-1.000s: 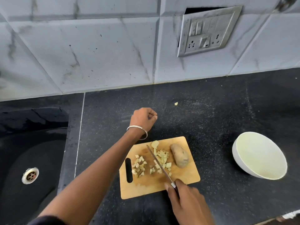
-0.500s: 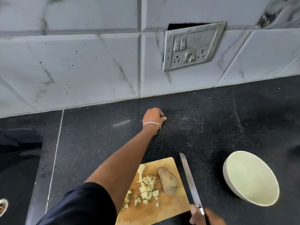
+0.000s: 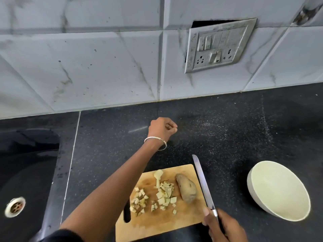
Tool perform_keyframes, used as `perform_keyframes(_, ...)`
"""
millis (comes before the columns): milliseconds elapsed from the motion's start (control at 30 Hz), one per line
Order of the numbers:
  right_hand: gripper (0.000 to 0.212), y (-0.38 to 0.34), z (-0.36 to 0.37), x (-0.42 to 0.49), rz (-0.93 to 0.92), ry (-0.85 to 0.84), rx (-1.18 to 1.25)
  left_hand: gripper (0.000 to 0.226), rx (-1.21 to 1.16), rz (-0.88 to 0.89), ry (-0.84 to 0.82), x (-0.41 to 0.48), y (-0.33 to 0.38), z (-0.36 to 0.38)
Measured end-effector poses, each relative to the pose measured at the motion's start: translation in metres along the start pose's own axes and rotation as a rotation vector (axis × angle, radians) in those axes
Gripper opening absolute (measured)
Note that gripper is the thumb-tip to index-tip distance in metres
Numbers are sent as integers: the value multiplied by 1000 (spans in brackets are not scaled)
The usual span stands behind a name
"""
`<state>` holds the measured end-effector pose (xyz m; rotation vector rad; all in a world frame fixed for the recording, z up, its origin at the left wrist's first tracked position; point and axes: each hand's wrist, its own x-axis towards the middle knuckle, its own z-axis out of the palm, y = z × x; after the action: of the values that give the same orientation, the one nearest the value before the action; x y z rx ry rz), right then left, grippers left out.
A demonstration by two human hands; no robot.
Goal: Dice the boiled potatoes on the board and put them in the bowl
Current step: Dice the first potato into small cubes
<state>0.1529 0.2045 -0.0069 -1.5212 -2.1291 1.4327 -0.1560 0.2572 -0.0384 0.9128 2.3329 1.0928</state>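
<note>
A wooden cutting board [image 3: 183, 221] lies on the black counter. On it are two heaps of diced potato [image 3: 164, 194] and one whole unpeeled potato [image 3: 186, 189] at its right. My left hand [image 3: 161, 128] is stretched out onto the counter beyond the board, fingers pinched together where a stray potato piece lay; the piece itself is hidden. My right hand [image 3: 225, 227] grips the handle of a knife [image 3: 202, 182], whose blade points away along the board's right edge. An empty white bowl [image 3: 277, 191] stands to the right.
A black sink [image 3: 26, 172] with a metal drain [image 3: 14, 206] is at the left. The tiled wall behind carries a loose switch plate [image 3: 218, 46]. Fine white specks dust the counter [image 3: 227, 130] behind the bowl.
My left hand reached over the stray piece on the counter and closed there. My right hand lifted the knife off the dice and swung it to the board's right edge.
</note>
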Motion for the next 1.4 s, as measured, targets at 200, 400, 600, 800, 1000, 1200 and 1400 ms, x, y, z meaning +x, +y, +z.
perform_keyframes(200,32,2,8,-6,-78,-99,-19,11,18,26,-43,-127,-40,-42)
perform_keyframes(400,34,12,20,-22,-118,-166,-51,7,35,-86,62,-209,-68,-52)
perform_keyframes(600,33,20,29,-36,-144,-201,-89,17,50,-46,119,-225,-83,-42)
perform_keyframes(800,38,27,38,-45,-215,-190,-235,20,29,4,66,-229,-78,-29)
perform_keyframes(1000,43,43,49,-59,-272,-184,-386,19,133,98,13,-246,-81,-5)
perform_keyframes(1200,40,49,54,-69,-280,-200,-468,20,158,80,103,-254,-79,-5)
perform_keyframes(1400,40,49,57,-71,-295,-200,-537,22,239,74,135,-257,-79,-4)
